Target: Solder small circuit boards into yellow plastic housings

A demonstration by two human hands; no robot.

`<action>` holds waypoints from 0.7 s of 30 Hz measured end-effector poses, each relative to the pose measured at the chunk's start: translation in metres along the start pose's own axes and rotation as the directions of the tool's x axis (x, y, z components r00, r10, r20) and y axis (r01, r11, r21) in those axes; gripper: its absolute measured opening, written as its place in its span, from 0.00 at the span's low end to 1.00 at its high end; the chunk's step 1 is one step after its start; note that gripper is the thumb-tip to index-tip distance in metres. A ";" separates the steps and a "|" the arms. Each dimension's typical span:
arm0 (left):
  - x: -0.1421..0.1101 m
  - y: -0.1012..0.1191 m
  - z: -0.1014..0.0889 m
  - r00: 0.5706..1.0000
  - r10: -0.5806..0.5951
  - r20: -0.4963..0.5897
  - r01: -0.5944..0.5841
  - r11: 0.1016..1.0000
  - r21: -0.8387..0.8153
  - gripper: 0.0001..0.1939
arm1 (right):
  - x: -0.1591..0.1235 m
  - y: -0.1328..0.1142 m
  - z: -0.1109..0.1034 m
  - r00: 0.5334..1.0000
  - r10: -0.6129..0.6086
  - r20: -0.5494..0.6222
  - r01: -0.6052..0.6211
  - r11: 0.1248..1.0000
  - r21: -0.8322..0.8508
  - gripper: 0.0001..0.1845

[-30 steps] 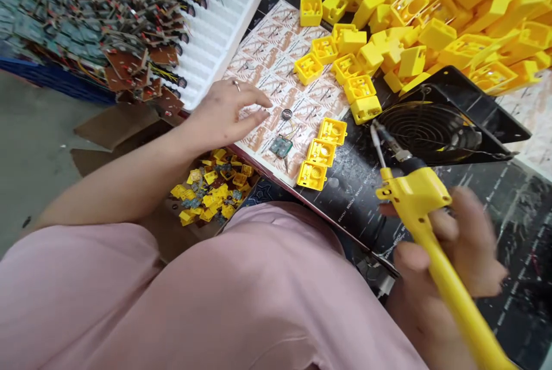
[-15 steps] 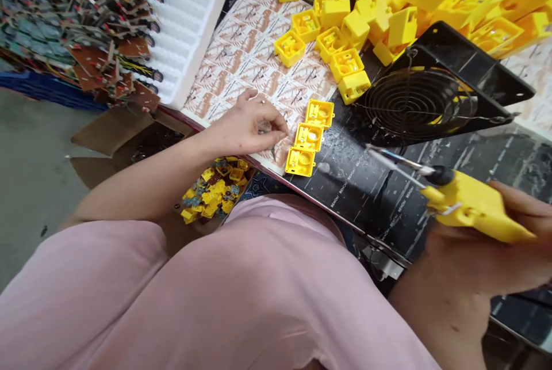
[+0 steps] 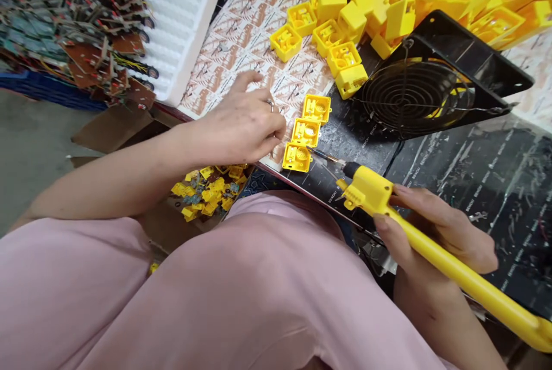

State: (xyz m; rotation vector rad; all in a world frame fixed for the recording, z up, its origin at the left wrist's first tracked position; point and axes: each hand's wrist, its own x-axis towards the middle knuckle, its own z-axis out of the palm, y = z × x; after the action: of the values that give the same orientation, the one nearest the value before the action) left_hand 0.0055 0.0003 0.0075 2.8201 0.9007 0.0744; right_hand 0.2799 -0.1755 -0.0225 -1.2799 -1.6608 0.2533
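My right hand (image 3: 435, 232) grips a soldering iron (image 3: 371, 186) with a long yellow handle, a boxy yellow body and a thin metal tip. The tip reaches the lowest of three small open yellow plastic housings (image 3: 297, 156), which lie in a slanting row near the bench edge. A thin rod runs beside the tip. Just left of the row rests my left hand (image 3: 245, 119), thumb and forefinger drawn together and another finger stretched out. Whatever may be between those fingertips is hidden. Metal pieces show inside the housings.
More yellow housings (image 3: 345, 19) are heaped at the back. A black fan (image 3: 414, 94) stands tilted at the right. Wired circuit boards (image 3: 99, 25) fill a white foam tray (image 3: 185, 30) at the left. Below the bench edge sits a box of yellow parts (image 3: 211, 191).
My right hand has brought the soldering iron leftward from the right side to the lowest housing. My left hand has turned palm-down, staying beside the row.
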 end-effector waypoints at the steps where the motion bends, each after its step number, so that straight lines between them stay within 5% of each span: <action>1: 0.000 0.000 0.001 0.999 0.007 0.032 -0.007 1.000 -0.006 0.16 | 0.003 -0.002 0.003 0.998 -0.064 0.023 0.064 0.998 0.006 0.32; 8: 0.004 0.005 0.021 0.998 -0.039 0.041 0.042 0.997 -0.070 0.13 | 0.020 -0.011 0.012 0.974 -0.199 0.111 0.196 0.980 0.030 0.25; 18: 0.013 0.010 0.014 0.996 -0.016 0.087 0.019 0.999 -0.029 0.12 | 0.035 -0.017 0.015 0.923 -0.304 0.236 0.314 0.950 -0.005 0.14; 21: 0.015 0.012 0.009 0.988 -0.014 0.154 0.013 1.000 0.006 0.13 | 0.034 -0.017 0.008 0.934 -0.237 0.268 0.245 0.969 0.002 0.10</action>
State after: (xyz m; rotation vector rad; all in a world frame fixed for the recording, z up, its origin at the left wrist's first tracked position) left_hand 0.0251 -0.0021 0.0004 2.7777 0.8861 -0.1454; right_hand 0.2644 -0.1518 0.0042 -1.0860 -2.0406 0.2590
